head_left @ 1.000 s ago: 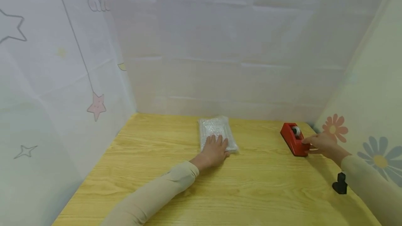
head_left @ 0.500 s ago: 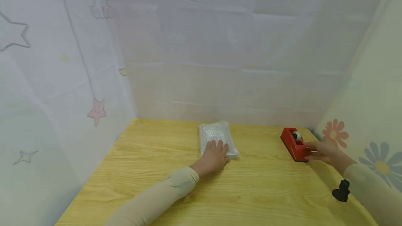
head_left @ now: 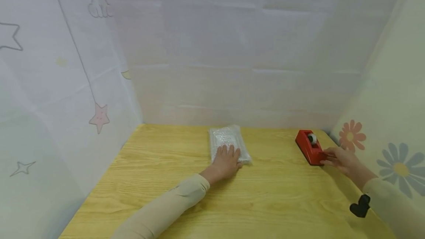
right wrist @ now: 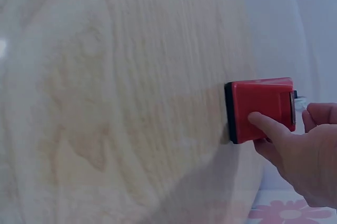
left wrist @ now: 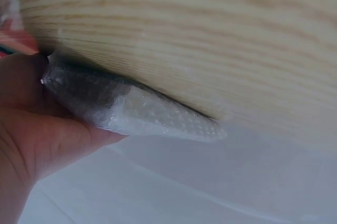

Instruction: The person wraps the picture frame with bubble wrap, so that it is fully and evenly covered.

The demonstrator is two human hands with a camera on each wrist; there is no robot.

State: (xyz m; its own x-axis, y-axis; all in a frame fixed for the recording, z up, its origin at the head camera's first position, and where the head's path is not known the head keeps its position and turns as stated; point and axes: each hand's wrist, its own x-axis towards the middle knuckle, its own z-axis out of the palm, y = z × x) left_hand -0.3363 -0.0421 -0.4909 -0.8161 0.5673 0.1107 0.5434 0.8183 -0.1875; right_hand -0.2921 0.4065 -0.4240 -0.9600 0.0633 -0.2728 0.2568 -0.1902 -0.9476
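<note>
My left hand (head_left: 225,162) lies spread on a flat package in bubble wrap (head_left: 223,135), covering its near half. In the left wrist view, the thumb runs along the package's near edge, and the wrapped contents (left wrist: 95,90) look dark at that end. My right hand (head_left: 342,160) is at the near end of a red tape dispenser (head_left: 310,152) with a dark base. The right wrist view shows a fingertip on the dispenser's red end face (right wrist: 263,95) and another finger behind its side. A clear tape end (right wrist: 300,103) sticks out beside a further finger; whether that finger touches it is unclear.
The wood-grain table (head_left: 166,146) meets a pale cloth backdrop (head_left: 212,84) behind, with printed cloths at both sides. A black heart-shaped piece (head_left: 360,206) appears beside the right sleeve (head_left: 388,198). A wide stretch of table separates package and dispenser.
The right hand has shifted slightly and turned at the dispenser's near end; the black piece by its sleeve has rotated. The left hand and package stay put. The head view tilts slightly.
</note>
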